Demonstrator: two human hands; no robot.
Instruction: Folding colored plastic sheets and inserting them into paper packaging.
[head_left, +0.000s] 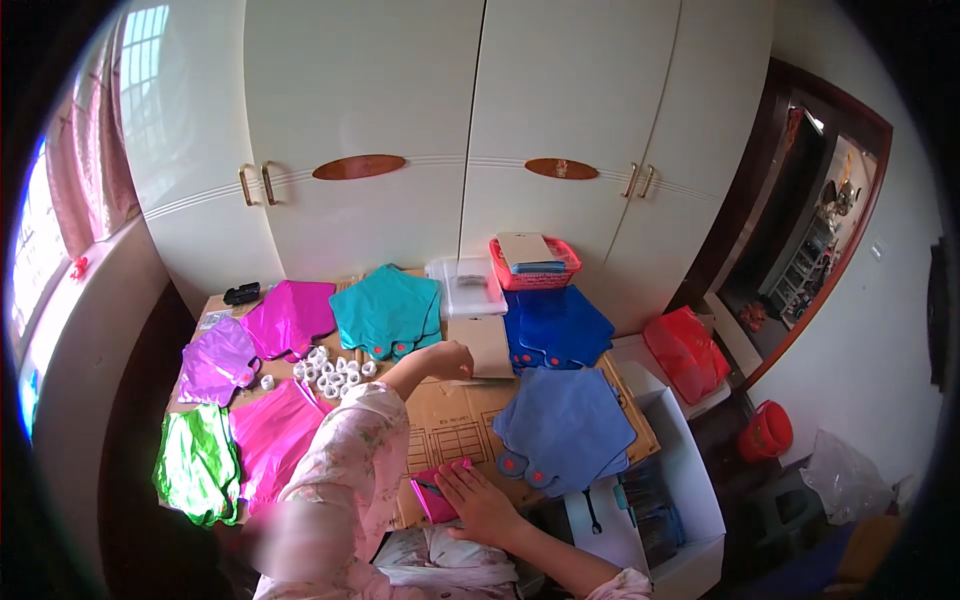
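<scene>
My left hand [445, 361] reaches over the middle of the cardboard, fingers curled together at the near-left edge of a brown card stack [482, 345]. Whatever its fingertips pinch, if anything, is hidden. Close to the front edge, my right hand [482, 505] lies with fingers stretched out over a small folded bright-pink packet [430, 497] with a dark mark on it. Left of my left forearm sits a cluster of small white rolls or rings [338, 375]. A stack of grey-blue plastic sheets [565, 425] with red round spots lies right of my hands.
Plastic stacks in teal [385, 310], magenta [292, 315], purple [215, 360], pink [270, 435], green [198, 465] and dark blue [560, 325] cover the cardboard [450, 415]. Behind stand a clear box [468, 287] and red basket [548, 278]. A white bin [690, 470] stands right.
</scene>
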